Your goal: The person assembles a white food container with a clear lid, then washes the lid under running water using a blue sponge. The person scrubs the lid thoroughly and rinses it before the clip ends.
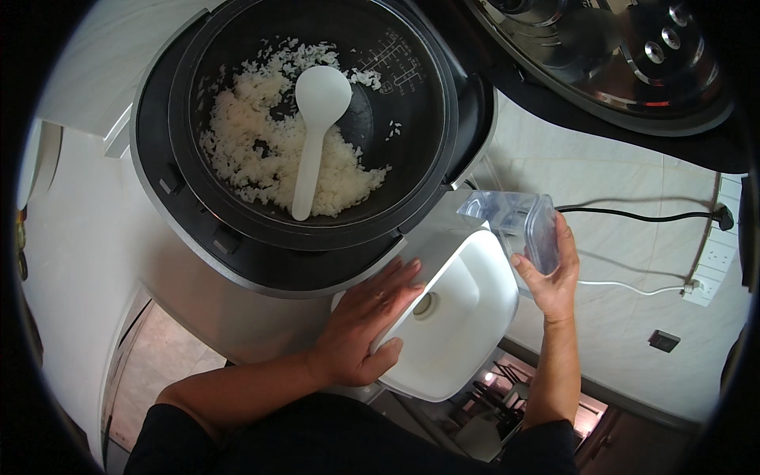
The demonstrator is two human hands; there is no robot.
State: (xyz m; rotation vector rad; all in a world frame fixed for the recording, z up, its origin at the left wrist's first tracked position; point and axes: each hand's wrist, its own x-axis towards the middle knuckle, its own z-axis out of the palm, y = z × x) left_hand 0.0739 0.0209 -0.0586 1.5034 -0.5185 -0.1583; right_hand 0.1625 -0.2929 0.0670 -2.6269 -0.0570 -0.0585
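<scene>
My left hand (365,326) grips the near-left wall of a white plastic container (457,350), fingers outside and thumb along the rim. A round fitting (424,306) shows inside it. On the right, my right hand (549,276) holds a clear plastic box-shaped piece (510,214) by its end, fingers behind and thumb in front. Whether this piece is joined to the white container I cannot tell. Above my left hand stands an uncovered rice cooker (297,276) with a dark inner pot (409,160). Cooked rice (243,142) lies in the pot, with a white rice paddle (320,107) on top.
The cooker's raised lid (623,119) reaches over the upper right. A black power cord (641,217) and a white cord (629,289) run to a power strip (715,255) along the right. A small dark square object (664,341) is at the lower right.
</scene>
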